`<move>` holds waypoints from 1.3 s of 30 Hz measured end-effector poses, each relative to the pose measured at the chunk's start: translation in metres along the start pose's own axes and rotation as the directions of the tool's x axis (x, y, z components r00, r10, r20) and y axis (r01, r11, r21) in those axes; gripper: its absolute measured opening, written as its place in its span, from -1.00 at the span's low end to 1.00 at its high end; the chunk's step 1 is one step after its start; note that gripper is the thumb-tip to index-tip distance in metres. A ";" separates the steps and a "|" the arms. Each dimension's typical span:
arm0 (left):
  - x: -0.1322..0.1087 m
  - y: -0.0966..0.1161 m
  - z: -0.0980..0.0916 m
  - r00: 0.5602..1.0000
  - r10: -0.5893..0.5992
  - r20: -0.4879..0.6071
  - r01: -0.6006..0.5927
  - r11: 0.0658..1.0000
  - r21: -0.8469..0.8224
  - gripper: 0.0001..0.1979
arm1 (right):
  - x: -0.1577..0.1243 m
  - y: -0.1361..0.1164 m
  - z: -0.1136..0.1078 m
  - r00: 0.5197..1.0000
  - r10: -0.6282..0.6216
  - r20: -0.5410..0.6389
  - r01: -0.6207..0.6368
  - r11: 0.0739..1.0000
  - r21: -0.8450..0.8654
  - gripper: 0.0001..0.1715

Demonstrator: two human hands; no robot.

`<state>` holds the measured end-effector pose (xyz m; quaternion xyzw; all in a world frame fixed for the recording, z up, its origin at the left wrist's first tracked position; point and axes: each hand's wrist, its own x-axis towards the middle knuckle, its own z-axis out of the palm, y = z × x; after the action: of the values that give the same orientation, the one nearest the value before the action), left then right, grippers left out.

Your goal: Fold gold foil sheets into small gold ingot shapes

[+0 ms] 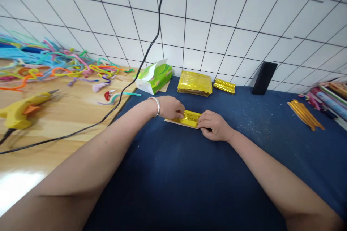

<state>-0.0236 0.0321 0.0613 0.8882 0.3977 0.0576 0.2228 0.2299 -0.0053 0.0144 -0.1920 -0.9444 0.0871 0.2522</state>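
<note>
A sheet of shiny gold foil paper (pixel 190 118) lies on the dark blue cloth, partly folded, with a pale strip of its backing showing along the near edge. At its left end, my left hand (pixel 170 108), with a silver bangle on the wrist, has its fingers curled and pinched on the paper. My right hand (pixel 215 125) grips the right end with bent fingers. The fingertips hide both ends of the sheet. Behind it sits a stack of gold foil paper (pixel 194 82), and beside the stack is a folded gold piece (pixel 224 86).
A green tissue pack (pixel 155 77) stands near the tiled wall. A black phone (pixel 264 78) leans there too. Further right lies a pleated gold strip (pixel 305 114). On the wooden surface are a yellow glue gun (pixel 24 110) and tangled pipe cleaners (pixel 76 66); a black cable (pixel 146 52) crosses the left side.
</note>
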 end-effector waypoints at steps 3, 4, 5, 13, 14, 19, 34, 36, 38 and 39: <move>0.004 0.002 0.003 0.999 -0.044 -0.030 0.047 0.996 0.082 -0.92 | 0.002 -0.002 -0.003 1.000 -0.003 0.018 0.002 1.000 0.016 -0.81; 0.004 0.003 0.003 0.998 -0.053 -0.025 0.056 0.993 0.105 -0.92 | 0.003 -0.003 -0.003 1.000 -0.003 0.025 0.002 1.000 0.020 -0.83; 0.005 0.004 0.004 0.998 -0.059 -0.018 0.060 0.991 0.116 -0.91 | 0.003 -0.004 -0.004 1.000 -0.002 0.027 0.002 1.000 0.024 -0.85; 0.003 0.003 0.006 0.999 -0.033 0.042 0.032 0.999 0.003 -0.81 | 0.006 -0.005 -0.004 1.000 0.013 0.022 -0.014 1.000 0.025 -0.88; 0.003 0.004 0.007 0.998 -0.028 0.060 0.028 1.000 -0.002 -0.82 | 0.006 -0.005 -0.003 1.000 0.015 0.021 -0.016 1.000 0.020 -0.89; 0.004 0.008 0.011 0.993 -0.004 0.119 0.010 0.999 -0.051 -0.80 | 0.004 -0.004 -0.003 0.999 0.021 0.044 -0.021 1.000 -0.006 -0.91; 0.003 0.014 0.008 0.984 0.065 0.169 -0.089 0.986 0.139 -0.82 | 0.006 -0.006 -0.005 0.996 0.045 0.073 -0.037 0.994 -0.098 -0.82; 0.004 0.016 0.008 0.981 0.065 0.184 -0.094 0.984 0.152 -0.85 | 0.006 -0.005 -0.004 0.997 0.037 0.065 -0.031 0.996 -0.089 -0.84; 0.005 0.017 0.008 0.977 0.065 0.201 -0.100 0.981 0.166 -0.84 | 0.006 -0.003 -0.002 0.998 0.039 0.051 -0.035 0.996 -0.080 -0.84; 0.005 0.017 0.009 0.976 0.066 0.209 -0.103 0.980 0.172 -0.83 | 0.006 -0.002 -0.001 0.998 0.042 0.042 -0.039 0.997 -0.074 -0.84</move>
<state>-0.0058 0.0229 0.0608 0.9222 0.3382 -0.0601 0.1775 0.2252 -0.0047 0.0187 -0.2182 -0.9482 0.0617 0.2227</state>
